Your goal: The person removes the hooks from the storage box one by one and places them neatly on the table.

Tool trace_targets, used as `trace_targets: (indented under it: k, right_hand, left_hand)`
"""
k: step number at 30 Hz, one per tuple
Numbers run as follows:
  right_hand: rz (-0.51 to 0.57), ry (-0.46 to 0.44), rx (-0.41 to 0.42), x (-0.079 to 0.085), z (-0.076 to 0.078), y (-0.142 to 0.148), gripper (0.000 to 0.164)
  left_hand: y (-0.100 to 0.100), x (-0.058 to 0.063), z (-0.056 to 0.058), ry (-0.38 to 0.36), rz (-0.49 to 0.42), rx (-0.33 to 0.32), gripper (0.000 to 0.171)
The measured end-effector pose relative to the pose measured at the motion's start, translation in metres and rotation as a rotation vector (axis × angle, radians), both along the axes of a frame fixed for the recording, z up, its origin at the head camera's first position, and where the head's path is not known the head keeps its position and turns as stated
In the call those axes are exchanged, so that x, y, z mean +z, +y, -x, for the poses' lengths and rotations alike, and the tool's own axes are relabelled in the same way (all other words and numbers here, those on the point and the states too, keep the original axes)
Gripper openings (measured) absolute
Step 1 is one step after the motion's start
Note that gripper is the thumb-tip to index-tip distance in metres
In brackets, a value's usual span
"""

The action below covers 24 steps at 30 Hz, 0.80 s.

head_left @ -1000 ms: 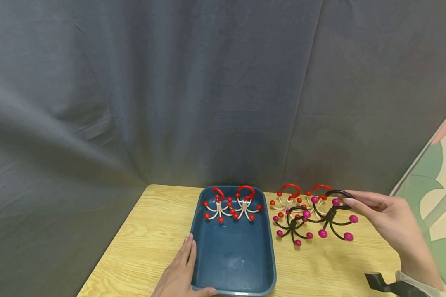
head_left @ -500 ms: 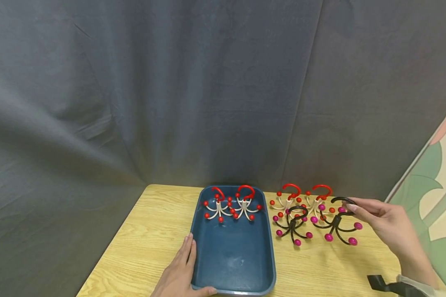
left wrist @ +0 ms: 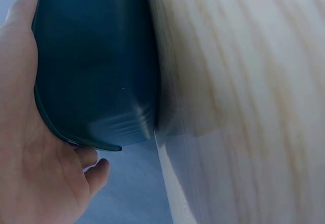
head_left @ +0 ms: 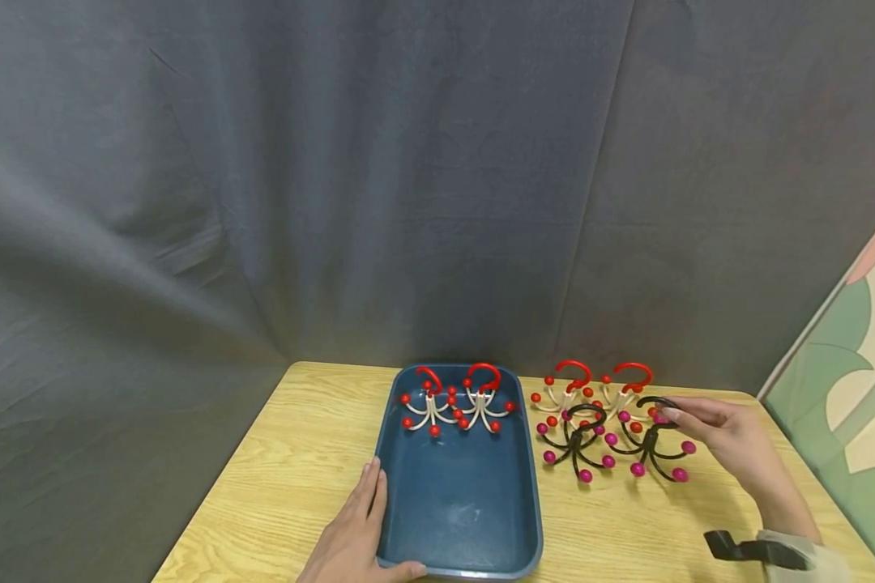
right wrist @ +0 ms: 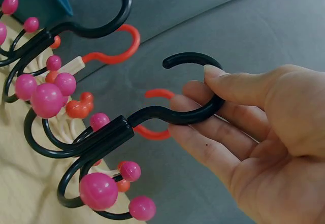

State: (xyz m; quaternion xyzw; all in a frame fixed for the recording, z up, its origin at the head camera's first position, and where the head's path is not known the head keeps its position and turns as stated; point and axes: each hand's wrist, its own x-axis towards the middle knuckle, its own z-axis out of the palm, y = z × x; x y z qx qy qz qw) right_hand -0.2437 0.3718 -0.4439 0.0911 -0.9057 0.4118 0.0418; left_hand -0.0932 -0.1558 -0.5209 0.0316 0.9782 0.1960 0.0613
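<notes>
In the head view my right hand (head_left: 725, 437) pinches the curved top of a black hanger hook with pink ball tips (head_left: 650, 441). Thumb and fingers close on the hook's bend, plainly seen in the right wrist view. Whether its lower balls touch the table, I cannot tell. A matching black hook (head_left: 574, 441) stands just to its left. My left hand (head_left: 350, 534) lies against the near left corner of a dark blue tray (head_left: 536, 502), fingers straight along the side and thumb at the front rim. Two white hooks with red balls (head_left: 431, 409) sit at the tray's far end.
Behind the black hooks are two more white hooks with red tops (head_left: 572, 372), partly covered by them. The wooden table (head_left: 277, 486) ends at a grey curtain (head_left: 408, 202) behind. A patterned surface (head_left: 868, 421) lies at the far right.
My right hand has lowered the black hook, shifting it right and then slightly back left beside the other black one. The left hand and tray have stayed put.
</notes>
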Motion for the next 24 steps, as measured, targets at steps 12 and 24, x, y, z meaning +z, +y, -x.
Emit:
trace_targets:
  k: [12, 24]
  right_hand:
    - [0.022, -0.045, 0.022, -0.014, 0.012, -0.002, 0.047]
    - [0.051, -0.088, 0.048, -0.022, 0.018, 0.003, 0.052]
  left_hand:
    - [0.0, 0.0, -0.001, 0.005, -0.002, 0.002, 0.136]
    - [0.0, -0.001, -0.001, 0.004, -0.016, 0.001, 0.136]
